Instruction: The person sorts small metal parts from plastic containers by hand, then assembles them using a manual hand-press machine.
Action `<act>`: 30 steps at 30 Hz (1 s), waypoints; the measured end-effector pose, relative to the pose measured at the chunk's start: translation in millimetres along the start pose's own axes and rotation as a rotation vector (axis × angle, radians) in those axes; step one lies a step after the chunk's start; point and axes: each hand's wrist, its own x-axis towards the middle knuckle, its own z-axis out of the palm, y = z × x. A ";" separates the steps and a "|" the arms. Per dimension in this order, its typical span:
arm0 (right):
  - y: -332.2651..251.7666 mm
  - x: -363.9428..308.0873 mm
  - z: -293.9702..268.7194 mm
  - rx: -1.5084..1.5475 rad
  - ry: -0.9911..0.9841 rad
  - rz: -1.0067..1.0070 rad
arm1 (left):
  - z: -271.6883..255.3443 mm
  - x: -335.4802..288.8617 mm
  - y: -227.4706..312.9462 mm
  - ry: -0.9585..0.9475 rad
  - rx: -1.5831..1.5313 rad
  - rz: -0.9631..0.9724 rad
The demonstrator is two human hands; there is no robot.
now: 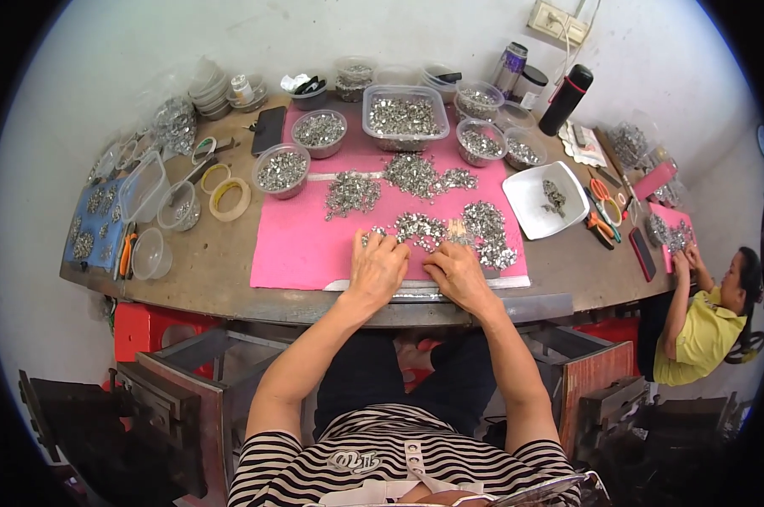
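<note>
On a pink mat (pixel 293 245) lie several heaps of small silvery metal pieces. My left hand (pixel 378 269) rests near the mat's front edge, fingers bent down and drawn together beside the middle heap (pixel 421 226). Just right of it, my right hand (pixel 459 275) has its fingers curled and pressed together at the edge of the same pieces. Whatever either hand pinches is too small or hidden to name. A larger heap (pixel 486 228) lies right of my right hand. Farther back are a left heap (pixel 353 194) and a back heap (pixel 410 174).
Behind the heaps stand a square plastic tub (pixel 368 118) and round bowls of metal pieces. A white tray (pixel 525 207) sits to the right, near orange-handled pliers (pixel 600 228). Tape rolls (pixel 230 200) lie left. A co-worker in a yellow shirt (pixel 707 338) handles pieces at far right.
</note>
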 end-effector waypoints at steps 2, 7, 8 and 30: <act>-3.9 1.4 -0.8 -0.019 0.025 -0.027 | 3.8 -2.6 -3.3 -0.032 -0.014 0.010; -3.1 -1.5 8.7 -0.015 0.107 0.005 | 7.3 -3.6 -3.5 -0.011 -0.081 -0.041; -2.6 -3.3 10.1 -0.023 0.098 0.014 | 8.5 -4.5 -2.2 -0.005 -0.048 -0.033; -45.7 -38.3 9.8 0.155 0.227 -0.040 | -18.7 -25.2 10.2 -0.074 -0.634 -0.148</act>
